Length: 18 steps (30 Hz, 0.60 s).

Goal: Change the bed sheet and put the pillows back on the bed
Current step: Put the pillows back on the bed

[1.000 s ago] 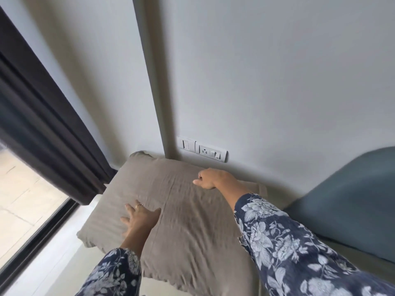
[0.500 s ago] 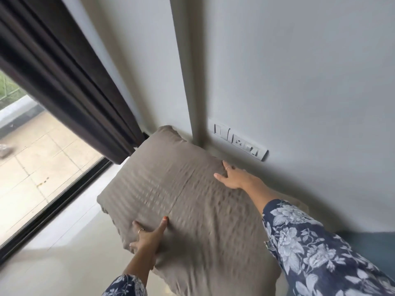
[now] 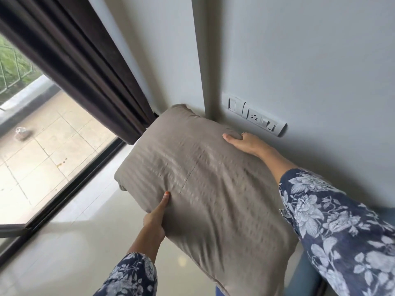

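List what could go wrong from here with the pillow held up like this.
1. The pillow is gripped only at two edges, by the left hand and the right hand; the unsupported middle may sag and slip free.
2. The right hand is close to the switch panel on the wall, so a swing might knock a switch.
3. The pillow's far corner is near the dark curtain and may brush it.

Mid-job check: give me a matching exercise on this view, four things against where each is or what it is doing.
Things:
1. left hand
2. right hand
3. curtain
4. switch panel

States:
A. on the wall, behind the pillow's far edge
B. grips the pillow's near left edge, thumb on top
C. hangs dark beside the window
D. grips the pillow's far edge

Pairs: 1-B, 2-D, 3-C, 4-A
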Motion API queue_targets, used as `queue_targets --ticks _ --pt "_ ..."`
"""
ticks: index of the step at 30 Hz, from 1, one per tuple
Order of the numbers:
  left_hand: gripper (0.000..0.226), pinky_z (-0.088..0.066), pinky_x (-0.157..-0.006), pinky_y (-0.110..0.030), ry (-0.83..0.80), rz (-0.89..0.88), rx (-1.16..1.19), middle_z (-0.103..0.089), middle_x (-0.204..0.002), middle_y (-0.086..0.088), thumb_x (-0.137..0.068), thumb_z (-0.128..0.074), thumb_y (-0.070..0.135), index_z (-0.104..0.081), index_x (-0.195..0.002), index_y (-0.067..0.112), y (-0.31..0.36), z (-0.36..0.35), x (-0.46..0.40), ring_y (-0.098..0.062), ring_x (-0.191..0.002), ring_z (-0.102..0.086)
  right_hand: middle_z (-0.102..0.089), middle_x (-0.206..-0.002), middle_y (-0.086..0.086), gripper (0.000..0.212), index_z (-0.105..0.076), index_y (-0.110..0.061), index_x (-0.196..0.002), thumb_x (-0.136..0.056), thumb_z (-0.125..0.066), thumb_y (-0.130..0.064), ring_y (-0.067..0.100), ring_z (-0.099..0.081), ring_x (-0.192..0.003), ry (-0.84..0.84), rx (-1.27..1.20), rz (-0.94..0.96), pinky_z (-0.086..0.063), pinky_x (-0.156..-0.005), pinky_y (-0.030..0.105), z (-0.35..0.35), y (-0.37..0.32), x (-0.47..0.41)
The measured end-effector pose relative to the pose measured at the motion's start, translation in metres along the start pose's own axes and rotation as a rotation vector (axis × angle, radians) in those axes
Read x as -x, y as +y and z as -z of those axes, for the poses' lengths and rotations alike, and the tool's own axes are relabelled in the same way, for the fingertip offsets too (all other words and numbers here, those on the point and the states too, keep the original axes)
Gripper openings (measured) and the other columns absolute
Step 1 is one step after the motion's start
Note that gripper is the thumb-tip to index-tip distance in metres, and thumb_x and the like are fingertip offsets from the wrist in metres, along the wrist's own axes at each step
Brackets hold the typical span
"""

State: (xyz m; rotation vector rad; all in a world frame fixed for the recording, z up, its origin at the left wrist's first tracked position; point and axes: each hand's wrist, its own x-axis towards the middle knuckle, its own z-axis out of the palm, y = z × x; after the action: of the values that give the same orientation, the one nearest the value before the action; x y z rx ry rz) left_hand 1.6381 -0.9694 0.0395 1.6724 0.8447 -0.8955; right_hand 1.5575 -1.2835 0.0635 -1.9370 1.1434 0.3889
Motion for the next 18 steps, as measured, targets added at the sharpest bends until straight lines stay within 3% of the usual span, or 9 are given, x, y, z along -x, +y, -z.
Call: queue_targets --ticks 3,6,8,10,11,14,18 --pt "0.098 -0.04 -0.105 -0.043 0.024 -0.103 -0.053 -0.051 -0.137 -0.012 -0.06 -0.088 0.047 -0.044 -0.135 0.001 0.009 0.015 0.009 -0.031 -0.125 -0.048 -0.049 -0.141 0.009 0.098 -0.045 -0.008 -0.138 -0.073 -0.048 -0.081 0.027 -0.048 -0.128 0.043 -0.061 0.015 -0.041 -0.104 0.039 0.003 -0.013 0.024" --pt "0.095 -0.04 -0.101 -0.042 -0.015 -0.215 -0.067 -0.049 -0.138 -0.012 -0.065 -0.084 0.048 -0.042 -0.136 0.001 0.019 0.034 0.019 -0.031 -0.125 -0.047 -0.056 -0.131 0.008 0.092 -0.053 -0.008 -0.129 -0.072 -0.051 -0.08 0.026 -0.054 -0.12 0.127 -0.06 0.023 -0.045 -0.097 0.037 0.004 -0.027 0.059" --pt "0.094 -0.04 -0.1 -0.041 -0.08 -0.295 -0.08 -0.049 -0.137 -0.012 -0.067 -0.083 0.049 -0.042 -0.136 0.001 0.025 0.05 0.031 -0.032 -0.125 -0.047 -0.062 -0.112 0.008 0.071 -0.063 -0.008 -0.102 -0.078 -0.052 -0.074 0.025 -0.059 -0.108 0.227 -0.02 0.048 -0.043 -0.079 0.029 0.005 -0.039 0.091" --pt "0.089 -0.042 -0.095 -0.039 -0.126 -0.397 -0.094 -0.053 -0.133 -0.012 -0.069 -0.081 0.049 -0.045 -0.135 0.0 0.033 0.07 0.044 -0.031 -0.121 -0.05 -0.061 -0.098 0.007 0.057 -0.058 -0.013 -0.078 -0.081 -0.053 -0.07 0.026 -0.06 -0.102 0.351 -0.026 0.043 -0.039 -0.072 0.028 0.004 -0.048 0.129" --pt "0.085 -0.043 -0.091 -0.036 -0.149 -0.449 -0.105 -0.056 -0.129 -0.011 -0.07 -0.081 0.049 -0.048 -0.133 0.001 0.038 0.078 0.05 -0.03 -0.117 -0.053 -0.062 -0.099 0.008 0.058 -0.059 -0.012 -0.079 -0.081 -0.054 -0.07 0.028 -0.06 -0.103 0.4 -0.039 0.031 -0.041 -0.074 0.03 0.003 -0.05 0.147" --pt "0.069 -0.045 -0.085 -0.033 -0.236 -0.598 -0.16 -0.063 -0.115 -0.007 -0.071 -0.08 0.049 -0.059 -0.119 0.004 0.049 0.1 0.074 -0.025 -0.102 -0.058 -0.064 -0.115 0.013 0.069 -0.064 -0.006 -0.108 -0.08 -0.056 -0.068 0.03 -0.06 -0.106 0.579 -0.139 -0.024 -0.048 -0.088 0.035 0.0 -0.048 0.21" --pt "0.048 -0.049 -0.087 -0.035 -0.339 -0.815 -0.225 -0.065 -0.098 -0.006 -0.074 -0.078 0.046 -0.061 -0.097 0.008 0.058 0.113 0.117 -0.024 -0.095 -0.061 -0.059 -0.123 0.01 0.076 -0.054 -0.004 -0.123 -0.079 -0.058 -0.066 0.029 -0.057 -0.109 0.763 -0.348 -0.137 -0.048 -0.087 0.034 -0.013 -0.03 0.304"
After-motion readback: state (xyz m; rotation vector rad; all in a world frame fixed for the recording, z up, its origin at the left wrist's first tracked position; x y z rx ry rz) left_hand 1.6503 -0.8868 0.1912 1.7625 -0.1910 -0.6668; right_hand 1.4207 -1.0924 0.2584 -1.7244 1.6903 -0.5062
